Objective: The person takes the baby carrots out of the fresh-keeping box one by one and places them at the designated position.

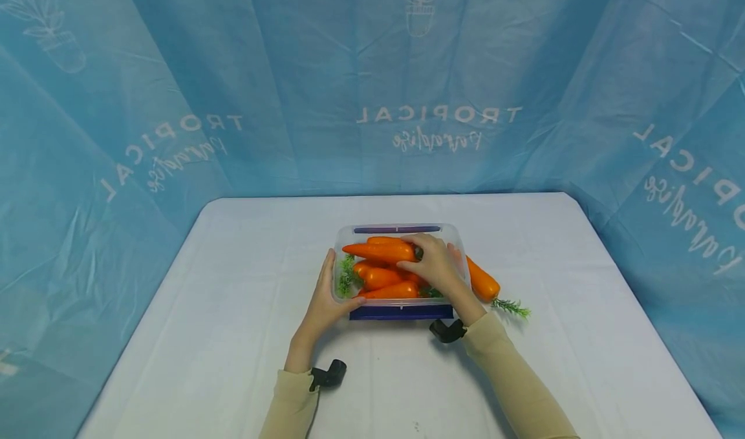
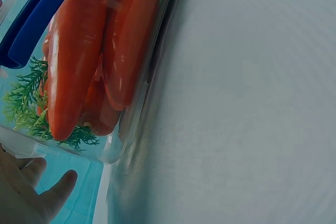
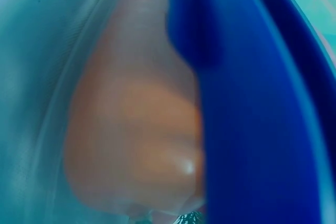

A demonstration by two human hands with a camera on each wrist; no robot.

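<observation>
A clear plastic container (image 1: 401,302) with blue clips holds several orange carrots (image 1: 391,291) with green leafy tops. My right hand (image 1: 433,261) reaches over its right side and grips the thick end of the topmost carrot (image 1: 372,251), whose tip points left. Flat along the container's left wall lies my left hand (image 1: 324,302), its fingers straight and its thumb at the front left corner. The left wrist view shows the fingers (image 2: 60,190) spread beside the container corner. In the right wrist view a blue clip (image 3: 252,108) covers much of the scene.
Another carrot (image 1: 483,280) lies on the white tabletop (image 1: 262,251), just right of the container, its leafy top pointing toward the front right. A blue printed curtain (image 1: 326,103) hangs behind and beside the table. Black wrist cameras sit on both wrists.
</observation>
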